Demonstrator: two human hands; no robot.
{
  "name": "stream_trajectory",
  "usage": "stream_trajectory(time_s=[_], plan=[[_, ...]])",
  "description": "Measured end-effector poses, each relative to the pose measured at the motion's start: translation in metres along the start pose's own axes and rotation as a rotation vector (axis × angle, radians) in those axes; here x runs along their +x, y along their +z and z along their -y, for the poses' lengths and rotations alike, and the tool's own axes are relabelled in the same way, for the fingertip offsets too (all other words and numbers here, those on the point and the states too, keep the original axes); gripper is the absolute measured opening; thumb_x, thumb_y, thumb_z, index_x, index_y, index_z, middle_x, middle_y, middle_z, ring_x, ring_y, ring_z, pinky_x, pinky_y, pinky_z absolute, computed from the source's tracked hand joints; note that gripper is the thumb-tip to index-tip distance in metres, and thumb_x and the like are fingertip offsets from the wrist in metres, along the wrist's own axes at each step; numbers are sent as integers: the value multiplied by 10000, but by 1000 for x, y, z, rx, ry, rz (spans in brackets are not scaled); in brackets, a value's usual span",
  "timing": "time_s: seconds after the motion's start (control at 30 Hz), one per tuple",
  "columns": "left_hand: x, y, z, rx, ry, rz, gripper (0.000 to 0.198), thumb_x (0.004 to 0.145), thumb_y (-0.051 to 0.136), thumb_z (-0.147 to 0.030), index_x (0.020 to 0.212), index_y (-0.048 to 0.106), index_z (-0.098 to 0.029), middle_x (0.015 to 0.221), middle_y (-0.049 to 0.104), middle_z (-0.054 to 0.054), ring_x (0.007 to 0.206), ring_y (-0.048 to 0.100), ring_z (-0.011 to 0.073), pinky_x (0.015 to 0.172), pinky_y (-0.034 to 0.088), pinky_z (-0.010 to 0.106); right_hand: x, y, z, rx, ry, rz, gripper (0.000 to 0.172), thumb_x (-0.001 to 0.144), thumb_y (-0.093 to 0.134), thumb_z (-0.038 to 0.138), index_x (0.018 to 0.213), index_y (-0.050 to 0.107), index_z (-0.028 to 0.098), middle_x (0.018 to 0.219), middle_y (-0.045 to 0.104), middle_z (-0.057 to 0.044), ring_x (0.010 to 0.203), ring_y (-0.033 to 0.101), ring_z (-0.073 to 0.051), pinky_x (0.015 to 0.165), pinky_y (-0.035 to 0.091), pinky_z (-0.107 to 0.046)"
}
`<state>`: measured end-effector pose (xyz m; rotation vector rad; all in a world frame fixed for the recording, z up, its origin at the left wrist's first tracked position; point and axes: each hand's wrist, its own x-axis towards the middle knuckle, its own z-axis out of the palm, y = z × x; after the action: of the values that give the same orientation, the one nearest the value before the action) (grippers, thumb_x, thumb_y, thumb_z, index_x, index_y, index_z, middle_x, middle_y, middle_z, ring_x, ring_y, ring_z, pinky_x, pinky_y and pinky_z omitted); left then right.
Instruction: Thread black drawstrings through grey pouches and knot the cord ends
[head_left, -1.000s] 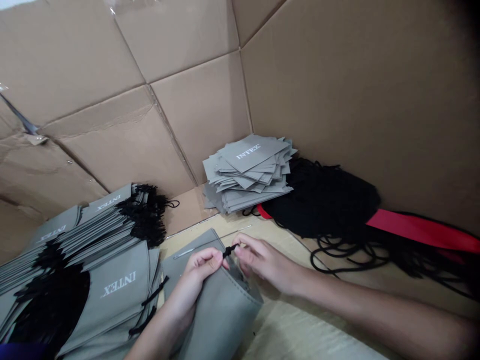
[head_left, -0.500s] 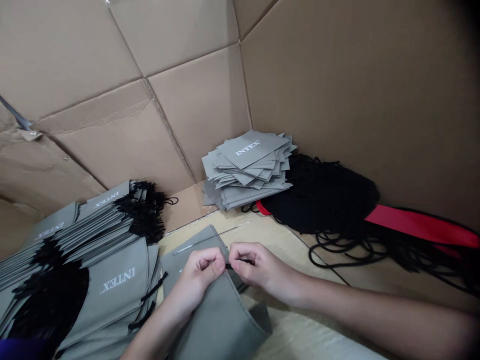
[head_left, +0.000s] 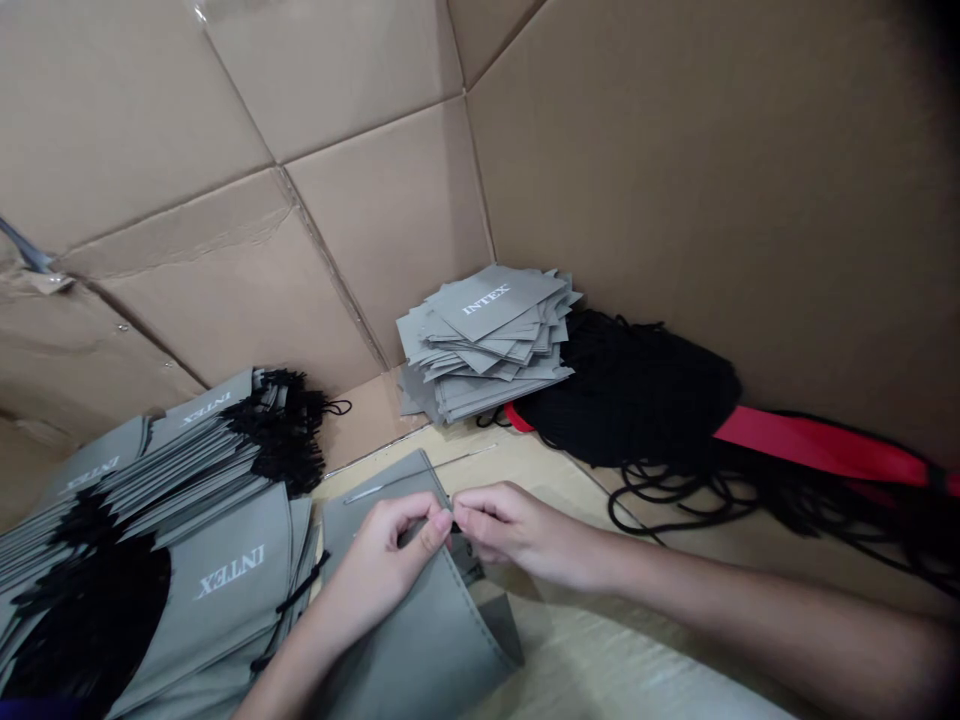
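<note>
1. The left hand and right hand meet at the upper edge of a grey drawstring bag, which lies partly folded on the pale tabletop, just in front of the person.
2. The left fingers are curled closed, with the thumb pressed on the bag's stitched hem. The right fingers are pinched together around a short black cord end, which is mostly hidden between the two hands.
3. A thin metal wire lies across the bag's far corner and runs out over the tabletop.
4. To the left, a tall stack of corded INTEX bags sits touching the bag's edge, with black cord ends bunched along one side.
5. Further off, a loose pile of flat grey INTEX bags stands against the cardboard wall, beside a heap of black cord and a red strap.
6. A slackened pinch could let the short cord end slip out of the right fingers and back into the hem.
7. Pulling hard on the cord could pucker or tear the thin hem stitching. A careless elbow could nudge the wire off the tabletop or topple the corded stack.
</note>
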<state>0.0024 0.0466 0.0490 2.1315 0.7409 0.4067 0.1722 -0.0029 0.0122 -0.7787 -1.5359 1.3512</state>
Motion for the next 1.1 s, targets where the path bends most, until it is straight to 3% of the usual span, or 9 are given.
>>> stream_trajectory(time_s=[0.13, 0.23, 0.37, 0.5, 0.67, 0.8, 0.93, 1.03, 1.1], plan=[[4, 3, 6, -54, 19, 55, 399, 845, 450, -471, 611, 489, -151, 581, 380, -41, 582, 338, 107, 545, 258, 214, -1, 1, 3, 0, 30, -14, 435, 894, 309, 545, 671, 396, 182, 550, 319, 67, 483, 276, -76, 454, 215, -217], [4, 0, 11, -44, -17, -12, 438, 849, 435, -478, 551, 444, -158, 550, 298, -54, 551, 284, 100, 519, 222, 217, 2, 2, -3, 23, 99, -108, 476, 893, 261, 569, 637, 383, 187, 528, 297, 72, 452, 262, -73, 437, 197, -219], [3, -8, 14, -43, -23, -46, 381, 860, 423, -461, 691, 554, -146, 615, 431, -30, 617, 376, 125, 575, 275, 216, 6, 1, -14, -28, 129, -204, 503, 861, 286, 616, 635, 415, 186, 521, 304, 68, 440, 274, -79, 428, 185, -221], [2, -6, 13, -95, -49, -29, 358, 865, 421, -447, 711, 555, -153, 625, 433, -34, 628, 379, 124, 587, 282, 209, 5, 1, -18, -102, 95, -270, 468, 847, 379, 596, 635, 449, 185, 553, 337, 58, 471, 298, -86, 451, 212, -227], [1, -1, 12, -178, -77, 54, 387, 851, 441, -466, 642, 534, -154, 592, 401, -37, 601, 365, 119, 576, 278, 207, 2, 5, -15, -254, 21, -236, 485, 875, 371, 555, 647, 561, 171, 549, 379, 41, 526, 354, -103, 500, 242, -234], [1, 1, 11, -270, -80, 106, 378, 838, 475, -453, 634, 554, -144, 604, 446, -22, 616, 389, 124, 595, 291, 212, 2, 10, -12, 69, 144, -167, 431, 815, 484, 552, 654, 560, 160, 473, 303, 79, 430, 233, -76, 429, 159, -233], [-1, 2, 7, -313, -84, 121, 367, 836, 496, -422, 619, 576, -137, 577, 430, -28, 599, 371, 114, 590, 275, 211, -1, 11, -7, 529, 356, -123, 380, 774, 569, 408, 536, 359, 199, 424, 175, 122, 382, 78, -56, 402, 85, -236], [-3, 2, 3, -353, -109, 135, 380, 816, 520, -440, 596, 587, -137, 576, 442, -20, 608, 386, 120, 599, 277, 215, -4, 12, -4, 633, 417, -81, 426, 774, 517, 386, 489, 253, 210, 370, 187, 117, 353, 101, -52, 400, 104, -234], [-4, 1, 2, -404, -150, 158, 392, 790, 545, -464, 575, 587, -138, 564, 446, -15, 592, 383, 121, 586, 271, 221, -6, 14, -4, 627, 415, -63, 418, 768, 496, 389, 470, 266, 208, 343, 197, 114, 340, 103, -50, 397, 105, -237]])
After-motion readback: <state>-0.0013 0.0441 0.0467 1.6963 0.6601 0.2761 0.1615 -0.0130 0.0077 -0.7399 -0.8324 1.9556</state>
